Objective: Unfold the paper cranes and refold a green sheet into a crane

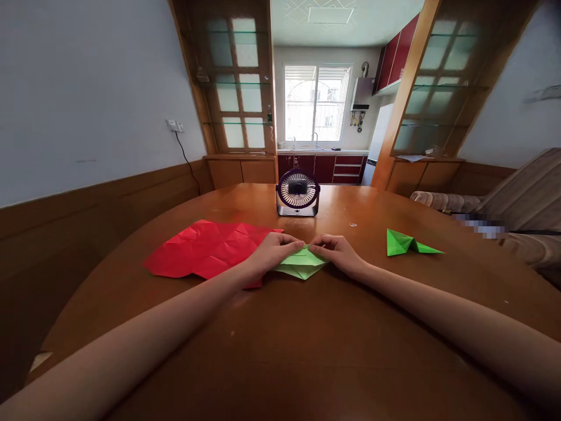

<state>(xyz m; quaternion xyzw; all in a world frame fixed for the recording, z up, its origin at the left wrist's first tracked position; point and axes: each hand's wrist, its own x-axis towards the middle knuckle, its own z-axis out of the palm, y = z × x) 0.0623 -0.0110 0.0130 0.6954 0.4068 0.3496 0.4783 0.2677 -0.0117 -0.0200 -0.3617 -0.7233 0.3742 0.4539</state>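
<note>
Left hand (276, 250) and right hand (339, 252) pinch the far edge of pale green paper (302, 268), apparently steadying its fold; fan (298, 190) stands at the paper's twelve o'clock, red sheet (210, 249) at nine.

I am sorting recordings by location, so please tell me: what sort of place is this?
Probably a home dining area opening onto a kitchen: a large wooden table in front, red wall cabinets beyond it, and a striped upholstered seat at the right.

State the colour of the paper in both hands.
The folded paper is light green, clearest in the head view.
</note>
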